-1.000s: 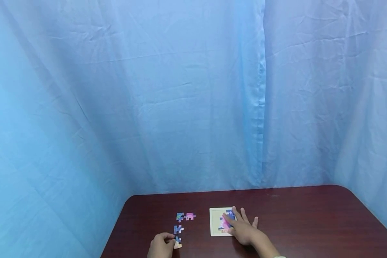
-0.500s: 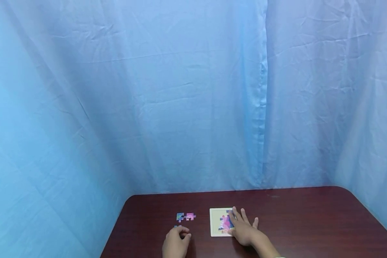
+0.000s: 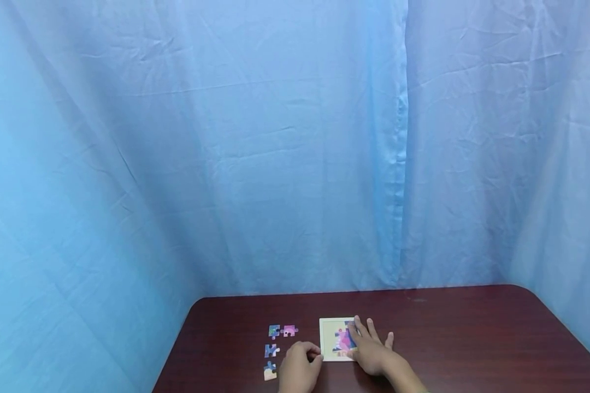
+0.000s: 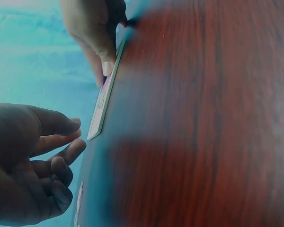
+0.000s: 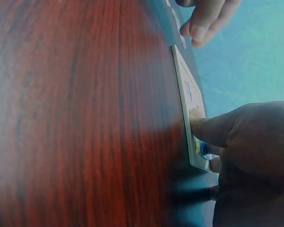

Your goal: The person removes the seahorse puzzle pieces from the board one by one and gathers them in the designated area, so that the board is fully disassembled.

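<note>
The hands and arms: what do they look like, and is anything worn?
The left hand and right hand are bare: no gloves, rings or bracelets show. The right forearm is bare too; a tiny pale edge at its end may be a sleeve, too small to tell.

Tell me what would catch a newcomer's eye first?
Probably the pale blue cloth curtain, filling most of the head view behind a dark red wooden table. Low down, the right hand rests on a square cream puzzle tray; the left hand is by one corner, near four colourful jigsaw pieces.
</note>
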Demonstrator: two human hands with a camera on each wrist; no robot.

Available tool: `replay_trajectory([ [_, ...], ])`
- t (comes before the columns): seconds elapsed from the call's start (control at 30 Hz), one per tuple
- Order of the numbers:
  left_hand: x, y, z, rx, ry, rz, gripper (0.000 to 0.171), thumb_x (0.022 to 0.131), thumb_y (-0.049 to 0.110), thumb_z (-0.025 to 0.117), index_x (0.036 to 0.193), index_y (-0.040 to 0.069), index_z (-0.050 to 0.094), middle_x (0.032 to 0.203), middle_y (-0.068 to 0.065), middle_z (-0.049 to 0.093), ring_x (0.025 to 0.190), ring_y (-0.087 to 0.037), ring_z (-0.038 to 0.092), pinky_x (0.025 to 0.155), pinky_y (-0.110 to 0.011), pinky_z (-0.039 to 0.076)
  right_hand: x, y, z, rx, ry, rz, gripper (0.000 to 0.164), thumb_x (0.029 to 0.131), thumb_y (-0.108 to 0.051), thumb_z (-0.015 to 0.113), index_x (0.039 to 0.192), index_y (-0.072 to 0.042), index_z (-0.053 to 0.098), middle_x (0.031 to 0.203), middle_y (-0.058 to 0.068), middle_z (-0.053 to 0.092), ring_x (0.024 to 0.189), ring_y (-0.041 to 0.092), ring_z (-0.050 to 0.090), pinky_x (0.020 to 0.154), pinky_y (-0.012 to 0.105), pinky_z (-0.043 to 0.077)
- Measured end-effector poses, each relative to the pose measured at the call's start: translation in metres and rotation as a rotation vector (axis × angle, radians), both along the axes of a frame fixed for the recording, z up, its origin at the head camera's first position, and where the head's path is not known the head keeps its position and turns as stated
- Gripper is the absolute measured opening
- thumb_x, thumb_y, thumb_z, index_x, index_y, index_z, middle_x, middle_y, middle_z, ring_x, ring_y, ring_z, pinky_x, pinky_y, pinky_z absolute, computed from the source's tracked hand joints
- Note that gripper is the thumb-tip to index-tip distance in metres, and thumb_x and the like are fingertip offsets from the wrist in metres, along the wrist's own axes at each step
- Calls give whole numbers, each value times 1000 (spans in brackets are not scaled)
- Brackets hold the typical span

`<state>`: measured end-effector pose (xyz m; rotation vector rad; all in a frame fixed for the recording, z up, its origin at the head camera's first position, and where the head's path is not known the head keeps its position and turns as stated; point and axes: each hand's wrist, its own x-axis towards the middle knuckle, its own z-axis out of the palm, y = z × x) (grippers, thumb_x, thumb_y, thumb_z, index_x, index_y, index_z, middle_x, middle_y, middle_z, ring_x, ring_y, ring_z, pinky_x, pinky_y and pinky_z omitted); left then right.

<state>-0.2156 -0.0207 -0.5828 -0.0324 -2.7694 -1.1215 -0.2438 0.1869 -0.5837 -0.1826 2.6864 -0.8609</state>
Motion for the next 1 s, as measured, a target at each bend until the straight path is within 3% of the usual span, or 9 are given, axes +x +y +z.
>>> replay_trajectory([
  [0.17,-3,7,-1,4,48,-38,8,84,16,86,88,19,78,82,11,62,76,-2,54,68,-29,48,1,0,5,-2,2,2,72,103,-26,65,164,-6,34,177,19,15,164,49,0,112,86,-15],
  [0.37,-9,16,-9,-49,138,-32,30,82,15,88,111,15,79,110,4,65,107,-20,61,93,-47,55,-5,5,-7,-14,7,31,74,103,-31,66,165,-7,34,178,18,12,163,49,-3,110,87,-16],
  [0.43,-10,18,-11,-77,166,-50,35,82,14,88,116,14,78,114,2,66,111,-23,62,95,-49,55,-6,5,-13,-3,16,29,75,102,-34,66,165,-8,34,178,17,12,164,49,-3,110,87,-16],
  [0.57,-12,22,-11,-127,230,-97,36,80,15,89,115,12,79,109,0,70,102,-20,62,90,-43,54,-8,8,-20,-5,18,35,76,103,-39,64,166,-10,33,179,16,9,163,49,-4,109,87,-18],
  [0.7,-17,25,-11,-173,256,-115,32,80,19,89,110,11,81,97,1,70,89,-15,60,80,-35,51,-7,7,-17,-14,3,37,76,103,-40,63,166,-10,32,179,17,9,163,49,-5,109,87,-18],
  [1.0,-30,35,-5,-270,228,-149,31,82,21,88,110,10,82,86,1,68,80,-18,64,74,-36,53,-2,4,-4,-13,-2,25,72,105,-30,63,166,-9,32,178,19,11,163,50,-3,111,86,-18],
])
